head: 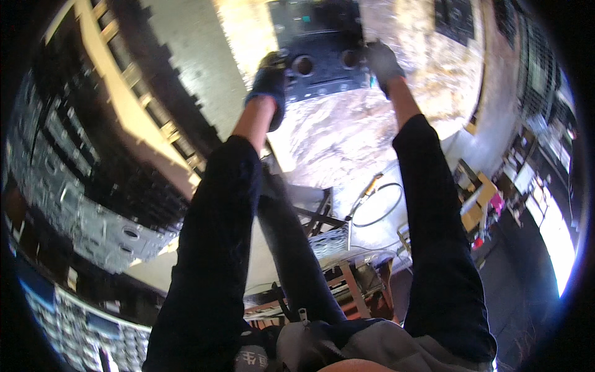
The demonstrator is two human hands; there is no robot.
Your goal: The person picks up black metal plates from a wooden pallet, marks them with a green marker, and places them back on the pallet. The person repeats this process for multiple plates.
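Both my arms reach forward over a bright, film-like surface [334,135]. Between the hands lies a dark flat metal plate [320,86] with two large round holes and several small ones. My left hand [269,76], in a dark glove, grips its left edge near one hole. At the right edge, my right hand [383,63], in a dark grey glove, holds the plate with its fingers curled at the rim. The plate's far end runs out of the top of the view. Its underside is hidden.
Stacks of dark metal plates [125,237] stand at the left beside a wooden pallet [135,121]. Another dark plate [453,21] lies at the upper right. A looped hose [400,200] is on the floor near a crossed metal stand [320,216]. Cardboard boxes [479,204] sit at the right.
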